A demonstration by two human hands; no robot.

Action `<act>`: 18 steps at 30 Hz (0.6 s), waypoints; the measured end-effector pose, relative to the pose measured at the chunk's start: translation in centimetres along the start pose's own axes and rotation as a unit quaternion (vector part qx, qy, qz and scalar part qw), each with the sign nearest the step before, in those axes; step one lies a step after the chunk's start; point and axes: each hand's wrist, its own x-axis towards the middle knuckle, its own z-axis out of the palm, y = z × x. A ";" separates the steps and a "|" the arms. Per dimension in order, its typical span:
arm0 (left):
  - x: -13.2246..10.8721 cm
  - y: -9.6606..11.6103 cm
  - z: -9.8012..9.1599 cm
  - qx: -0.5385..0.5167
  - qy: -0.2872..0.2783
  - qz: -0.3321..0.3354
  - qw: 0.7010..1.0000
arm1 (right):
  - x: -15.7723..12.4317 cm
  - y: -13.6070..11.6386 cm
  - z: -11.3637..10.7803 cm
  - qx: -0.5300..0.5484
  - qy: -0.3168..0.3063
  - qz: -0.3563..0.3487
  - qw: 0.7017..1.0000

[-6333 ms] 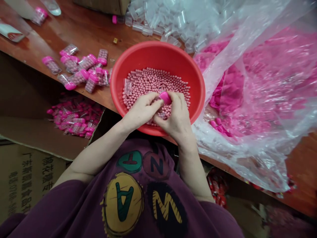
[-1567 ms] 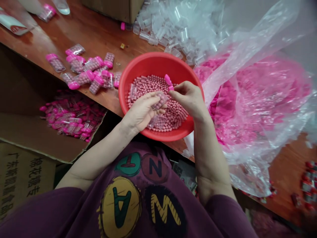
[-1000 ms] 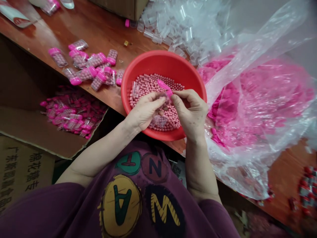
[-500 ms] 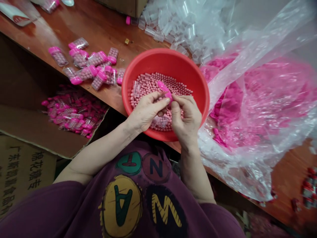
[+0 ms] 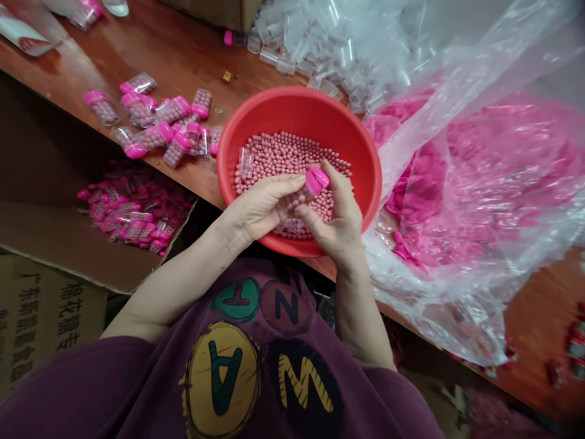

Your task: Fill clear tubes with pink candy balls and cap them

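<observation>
A red bowl (image 5: 301,110) of small pink balls (image 5: 283,152) sits at the near edge of the wooden table. Over its front part my left hand (image 5: 260,204) is closed around a clear vial filled with pink balls. My right hand (image 5: 336,216) grips the same vial from the right, with the thumb on its pink cap (image 5: 316,180). The cap sits on the vial's mouth. An empty clear vial (image 5: 245,161) lies on the balls at the bowl's left.
Several filled, capped vials (image 5: 159,125) lie on the table left of the bowl. A cardboard box (image 5: 132,207) below holds many more. A clear bag of pink caps (image 5: 466,177) spreads on the right. Empty clear vials (image 5: 329,49) are heaped behind the bowl.
My right hand brought the pink cap down from above the bowl onto the vial in my left hand. Both hands have closed together around the capped vial.
</observation>
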 end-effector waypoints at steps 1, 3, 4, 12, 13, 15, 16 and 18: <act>0.0 -0.1 0.0 0.004 0.000 -0.002 1.000 | -0.4 0.1 0.2 -0.040 -0.005 -0.022 0.999; 0.0 -0.3 0.0 0.017 -0.002 0.002 1.000 | -0.9 0.3 0.6 -0.111 0.003 -0.046 0.993; 0.0 -0.4 0.0 0.026 -0.002 0.009 1.000 | -0.9 0.4 0.7 -0.138 0.009 -0.050 0.989; 0.0 -0.8 0.4 0.119 0.048 0.038 0.991 | -0.4 1.3 1.1 -0.178 -0.012 -0.069 0.982; 0.0 -0.7 0.4 0.126 0.051 0.033 0.990 | -0.5 1.4 1.2 -0.185 -0.012 -0.070 0.980; 0.0 -0.7 0.3 0.134 0.050 0.032 0.989 | -0.7 1.3 1.2 -0.196 -0.013 -0.064 0.978; 0.0 -0.8 0.3 0.137 0.044 0.038 0.989 | -0.8 1.3 1.1 -0.201 -0.014 -0.057 0.978; -0.1 -1.2 0.3 0.147 0.023 0.052 0.987 | -0.8 1.0 0.8 -0.210 -0.018 -0.048 0.976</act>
